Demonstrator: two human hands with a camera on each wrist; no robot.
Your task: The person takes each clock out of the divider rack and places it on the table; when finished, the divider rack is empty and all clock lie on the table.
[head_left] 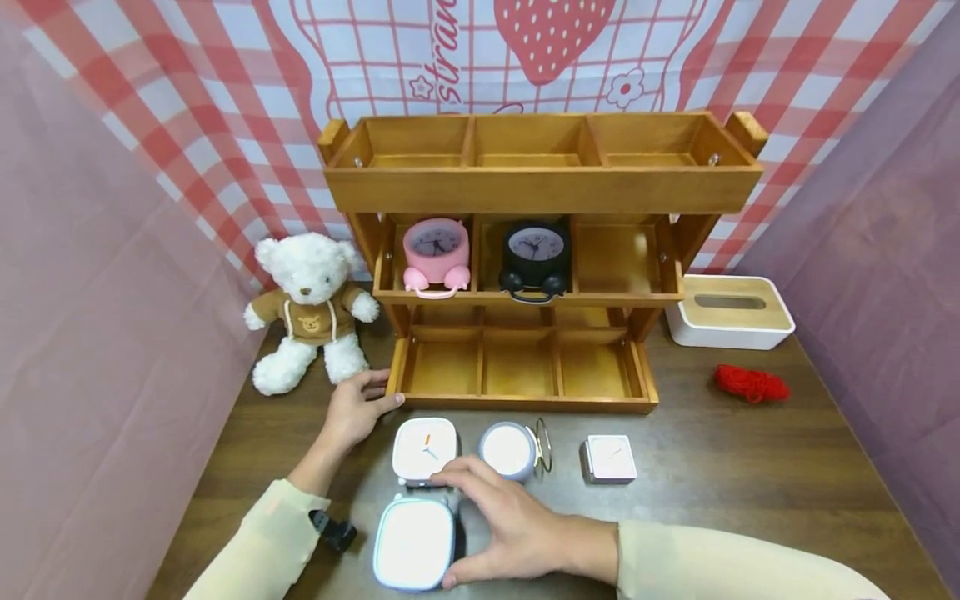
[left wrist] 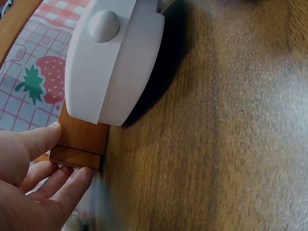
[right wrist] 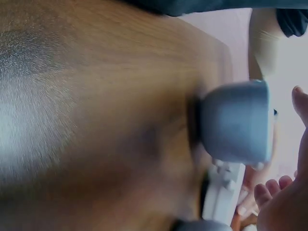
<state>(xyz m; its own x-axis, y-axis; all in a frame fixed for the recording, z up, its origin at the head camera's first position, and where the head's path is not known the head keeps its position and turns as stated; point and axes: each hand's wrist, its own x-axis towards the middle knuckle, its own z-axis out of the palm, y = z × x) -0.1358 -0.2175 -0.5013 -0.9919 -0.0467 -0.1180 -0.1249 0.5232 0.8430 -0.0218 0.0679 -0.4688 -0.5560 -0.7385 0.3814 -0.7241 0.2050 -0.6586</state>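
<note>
My left hand (head_left: 356, 412) holds the front left corner of a tiered wooden shelf (head_left: 525, 405), thumb on top and fingers curled at its end; the left wrist view shows this grip on the wood (left wrist: 79, 137). My right hand (head_left: 525, 529) is spread beside a light blue alarm clock (head_left: 415, 546). A gap shows between hand and clock (right wrist: 236, 125) in the right wrist view. Behind it sits a white alarm clock (head_left: 424, 448), its right side near my right fingertips. A round grey-blue clock (head_left: 507, 451) and a small square white clock (head_left: 611, 458) stand to the right.
A pink alarm clock (head_left: 437, 254) and a black one (head_left: 535, 257) sit on the middle tier. A white teddy bear (head_left: 307, 292) sits left of the shelf. At right are a tissue box (head_left: 731, 312) and a red yarn bundle (head_left: 750, 383).
</note>
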